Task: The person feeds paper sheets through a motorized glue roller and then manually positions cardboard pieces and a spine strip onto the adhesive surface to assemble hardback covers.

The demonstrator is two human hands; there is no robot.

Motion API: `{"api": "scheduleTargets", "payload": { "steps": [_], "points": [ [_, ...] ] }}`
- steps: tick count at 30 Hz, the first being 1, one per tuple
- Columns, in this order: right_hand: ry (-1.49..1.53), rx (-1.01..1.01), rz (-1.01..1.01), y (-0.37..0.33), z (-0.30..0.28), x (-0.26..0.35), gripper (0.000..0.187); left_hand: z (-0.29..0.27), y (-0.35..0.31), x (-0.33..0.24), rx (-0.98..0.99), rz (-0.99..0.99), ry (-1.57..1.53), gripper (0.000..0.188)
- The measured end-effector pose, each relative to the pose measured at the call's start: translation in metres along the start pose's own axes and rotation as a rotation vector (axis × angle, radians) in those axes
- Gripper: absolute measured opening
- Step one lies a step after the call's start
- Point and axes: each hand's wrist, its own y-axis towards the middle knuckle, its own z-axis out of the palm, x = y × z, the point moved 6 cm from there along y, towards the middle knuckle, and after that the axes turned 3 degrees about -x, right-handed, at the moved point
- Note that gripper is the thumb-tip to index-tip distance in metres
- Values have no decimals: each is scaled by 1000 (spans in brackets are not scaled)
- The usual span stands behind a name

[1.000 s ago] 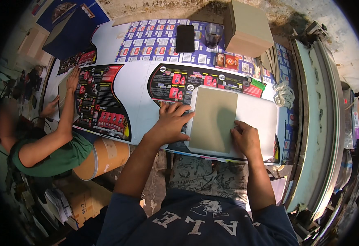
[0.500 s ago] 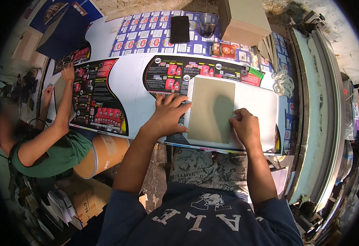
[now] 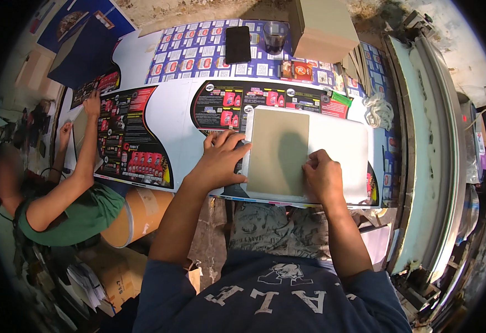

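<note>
A grey-beige rectangular board lies flat on a larger white sheet at the front of the table. My left hand rests palm down at the left edge of the board and sheet, fingers spread and thumb toward the board's lower left. At the board's right edge, my right hand has its fingers curled together in a pinch; whatever they hold, if anything, is hidden. My hand's shadow falls across the board. Beneath the white sheet lies a black printed sheet with red bottle pictures and curved edges.
A phone, a glass with dark drink and a box stand at the back. A white cloth bundle lies right, near a green packet. At left, a co-worker in green handles another printed sheet.
The whole view has shifted slightly, so the table sits a little lower and further left. Both hands stay at the board's edges, with hardly any visible movement along them.
</note>
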Motion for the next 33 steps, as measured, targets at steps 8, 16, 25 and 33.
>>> {"api": "scheduleTargets", "payload": {
  "steps": [8,16,25,33],
  "points": [
    [-80,-2,-31,5,2,6,25,-5,-2,0,-16,0,3,87],
    [-16,10,44,1,-1,3,25,-2,2,1,-16,22,-2,86],
    [22,-23,-1,-4,-1,1,25,-1,0,3,-16,22,11,86],
    [-75,27,-40,2,2,2,21,-7,2,-7,9,-7,36,84]
  ]
}}
